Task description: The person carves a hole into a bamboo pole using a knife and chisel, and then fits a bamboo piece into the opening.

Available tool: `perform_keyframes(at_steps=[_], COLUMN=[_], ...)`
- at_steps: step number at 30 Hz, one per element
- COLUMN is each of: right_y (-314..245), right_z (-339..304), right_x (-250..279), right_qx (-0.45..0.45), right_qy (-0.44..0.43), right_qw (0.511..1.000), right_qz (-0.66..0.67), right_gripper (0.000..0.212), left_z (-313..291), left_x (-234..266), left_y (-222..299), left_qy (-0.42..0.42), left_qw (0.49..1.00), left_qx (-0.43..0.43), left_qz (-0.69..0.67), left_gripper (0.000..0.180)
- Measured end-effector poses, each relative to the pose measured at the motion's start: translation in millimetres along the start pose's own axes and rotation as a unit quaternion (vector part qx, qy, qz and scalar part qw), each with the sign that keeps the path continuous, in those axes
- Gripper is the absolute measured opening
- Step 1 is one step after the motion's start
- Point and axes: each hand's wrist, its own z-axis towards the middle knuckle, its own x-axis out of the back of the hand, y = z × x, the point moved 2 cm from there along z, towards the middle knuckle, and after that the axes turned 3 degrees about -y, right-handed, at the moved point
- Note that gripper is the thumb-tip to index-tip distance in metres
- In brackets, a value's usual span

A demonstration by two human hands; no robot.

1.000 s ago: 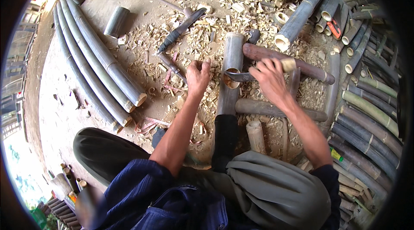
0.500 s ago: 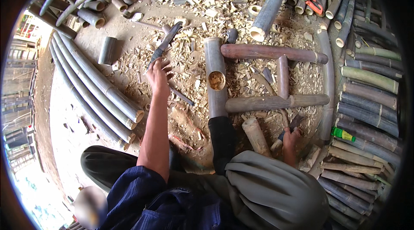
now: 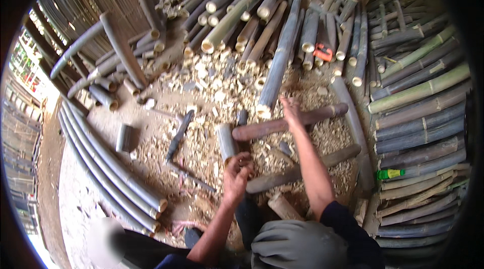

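Observation:
My left hand (image 3: 236, 181) hangs over the near part of a short bamboo post (image 3: 228, 140), its fingers loosely bent and apart, holding nothing. My right hand (image 3: 291, 111) stretches across a brown bamboo rail (image 3: 262, 128), close to the cut end of a long bamboo pole (image 3: 283, 57); nothing shows in its fingers. A second bamboo rail (image 3: 322, 164) runs nearer me, and both rails reach toward a curved bamboo piece (image 3: 357, 130) on the right. On the ground left of the post lies a machete (image 3: 181, 134) with a dark wrapped handle. My right forearm hides the middle of the rails.
Wood chips (image 3: 212, 80) cover the ground. Long bamboo poles (image 3: 108, 168) lie at left, and stacked bamboo (image 3: 423, 123) lines the right side with a green bottle (image 3: 390, 173) on it. An orange-handled tool (image 3: 323, 52) rests among the far poles. A short bamboo offcut (image 3: 124, 138) stands left.
My left hand has left the machete and moved right to the post. My right hand has let go of a dark-bladed tool and reached far forward. The view has tilted up.

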Motion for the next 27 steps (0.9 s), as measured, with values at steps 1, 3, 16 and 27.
perform_keyframes(at_steps=[1,3,16,27], right_y=[-10,-24,4,-59], right_z=[14,28,-168,-117], right_x=[-13,-20,1,-32], right_qx=[-0.013,-0.017,-0.059,-0.121], right_qy=[-0.011,-0.003,-0.396,-0.137], right_qw=[1.0,0.998,0.813,0.848], right_qz=[0.009,0.063,0.422,0.498], right_gripper=[0.08,0.098,0.077,0.066], left_z=[-2,-4,-26,-161], left_x=[-7,-17,-5,26], left_y=[7,11,25,70], left_qy=[-0.016,-0.045,-0.254,0.019], left_qw=[0.997,0.98,0.826,0.857], left_qx=[0.067,0.169,0.347,0.173], left_qz=[-0.037,-0.093,-0.365,0.485], left_gripper=[0.04,0.037,0.091,0.088])
